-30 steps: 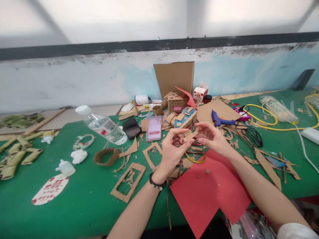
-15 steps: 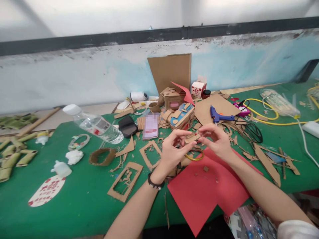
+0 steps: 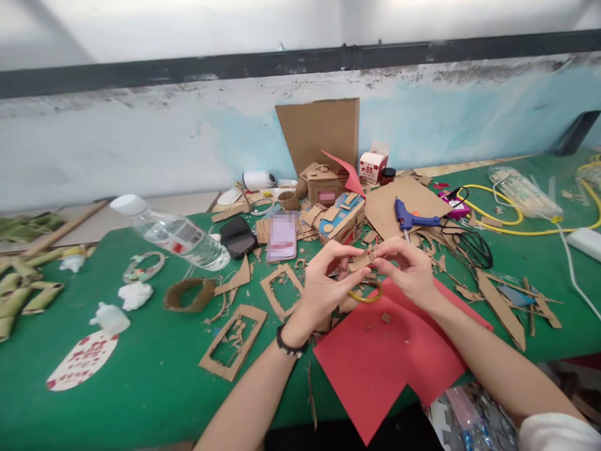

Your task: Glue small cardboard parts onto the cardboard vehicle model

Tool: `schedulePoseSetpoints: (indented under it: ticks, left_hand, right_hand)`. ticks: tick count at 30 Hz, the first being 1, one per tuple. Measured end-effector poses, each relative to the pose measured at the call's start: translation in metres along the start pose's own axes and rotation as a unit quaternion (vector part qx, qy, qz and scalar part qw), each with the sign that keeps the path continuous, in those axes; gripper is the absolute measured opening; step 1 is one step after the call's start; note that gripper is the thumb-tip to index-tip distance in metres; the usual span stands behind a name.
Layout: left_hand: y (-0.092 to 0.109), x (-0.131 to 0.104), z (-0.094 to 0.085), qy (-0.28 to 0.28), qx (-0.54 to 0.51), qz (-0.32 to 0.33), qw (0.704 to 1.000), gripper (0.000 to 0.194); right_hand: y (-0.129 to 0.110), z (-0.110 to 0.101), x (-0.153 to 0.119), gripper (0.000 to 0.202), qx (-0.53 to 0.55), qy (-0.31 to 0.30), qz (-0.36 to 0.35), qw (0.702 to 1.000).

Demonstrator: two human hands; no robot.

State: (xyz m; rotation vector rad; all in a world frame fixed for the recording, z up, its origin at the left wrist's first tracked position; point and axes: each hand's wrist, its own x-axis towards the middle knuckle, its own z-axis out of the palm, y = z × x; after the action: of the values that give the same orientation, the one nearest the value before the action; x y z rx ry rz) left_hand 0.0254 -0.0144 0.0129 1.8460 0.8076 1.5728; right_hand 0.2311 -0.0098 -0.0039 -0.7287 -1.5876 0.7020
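Observation:
My left hand [image 3: 326,279] and my right hand [image 3: 406,268] meet above the red paper [image 3: 370,369]. Between their fingertips they pinch a small cardboard piece [image 3: 360,260], which has a bit of red at its right end. Fingers cover part of it. Just below sits a roll of yellowish tape [image 3: 366,292], partly hidden by my left hand. Behind my right hand, a blue glue gun [image 3: 413,219] lies on a cardboard sheet [image 3: 394,197]. A small cardboard model with blue patches [image 3: 342,216] stands beyond my left hand.
A water bottle [image 3: 176,235] leans at the left, near a black case [image 3: 238,238] and a phone [image 3: 282,235]. Cut cardboard frames [image 3: 235,341] and scraps lie left of the red paper. Yellow cable [image 3: 507,228] and bagged sticks [image 3: 526,191] are at the right.
The whole view has shifted slightly, so things appear a little farther left. Both hands keep their pinch on the small cardboard piece; my right fingers have moved only slightly.

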Motion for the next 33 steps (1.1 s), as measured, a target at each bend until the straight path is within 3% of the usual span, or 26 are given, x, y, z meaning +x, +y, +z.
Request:
schedulePoseSetpoints:
  ticks: [33]
  left_hand:
    - [-0.0053, 0.0012, -0.0038, -0.021, 0.030, 0.061, 0.997, 0.023]
  right_hand:
    - [-0.0019, 0.0060, -0.0028, 0.016, -0.010, 0.007, 0.045, 0.999]
